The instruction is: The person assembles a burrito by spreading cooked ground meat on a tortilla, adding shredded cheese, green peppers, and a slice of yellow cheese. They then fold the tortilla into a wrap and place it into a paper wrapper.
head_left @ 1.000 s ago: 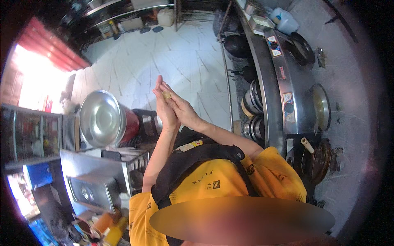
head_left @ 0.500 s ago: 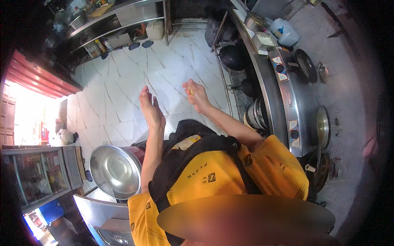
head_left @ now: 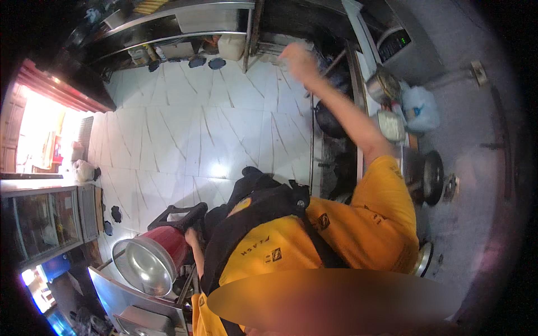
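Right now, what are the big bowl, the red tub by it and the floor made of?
The bowl looks like shiny metal, maybe steel or aluminium: it is silvery with bright glints. The red tub could be smooth plastic, being evenly coloured, but painted metal is possible. The floor looks like glossy tile, perhaps ceramic: light bounces off it, and straight seams cross it.

Near twelve o'clock, the right hand (head_left: 301, 63) is blurred, any grip unclear. At eight, the left hand (head_left: 191, 233) beside the stool (head_left: 193, 215) is too indistinct to read. At four, a sleeve (head_left: 389, 218) hides most of a pan (head_left: 425, 259).
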Tool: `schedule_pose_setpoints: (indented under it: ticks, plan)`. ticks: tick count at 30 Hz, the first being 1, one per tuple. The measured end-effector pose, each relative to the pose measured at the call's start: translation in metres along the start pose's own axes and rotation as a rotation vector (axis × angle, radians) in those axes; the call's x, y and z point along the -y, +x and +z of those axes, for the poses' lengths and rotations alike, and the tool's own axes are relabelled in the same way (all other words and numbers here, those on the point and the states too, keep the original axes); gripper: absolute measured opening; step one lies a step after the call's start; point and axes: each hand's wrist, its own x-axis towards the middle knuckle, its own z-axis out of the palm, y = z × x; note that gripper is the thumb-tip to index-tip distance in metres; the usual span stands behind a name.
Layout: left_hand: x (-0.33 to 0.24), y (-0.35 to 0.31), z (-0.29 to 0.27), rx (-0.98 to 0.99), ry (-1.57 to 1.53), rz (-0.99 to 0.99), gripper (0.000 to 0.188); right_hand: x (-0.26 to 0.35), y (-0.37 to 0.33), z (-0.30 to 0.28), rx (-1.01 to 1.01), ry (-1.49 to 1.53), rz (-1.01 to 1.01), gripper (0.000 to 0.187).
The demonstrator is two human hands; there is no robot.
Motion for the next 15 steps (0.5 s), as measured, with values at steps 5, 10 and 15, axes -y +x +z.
schedule_pose_setpoints:
  ticks: [5,10,15]
  plan:
    - [0.045,-0.130,0.002,-0.283,-0.510,-0.805,0.038,-0.178,0.119,-0.071,0.249,-0.895,0.129,0.038]
    - [0.070,-0.216,0.070,-0.453,-0.807,-0.919,0.037,-0.198,0.109,0.052,0.330,-0.242,-0.203,0.036]
    - [0.117,-0.257,0.155,-0.513,-0.285,-0.631,0.032,-0.126,-0.024,0.203,1.226,-0.431,-0.958,0.034]
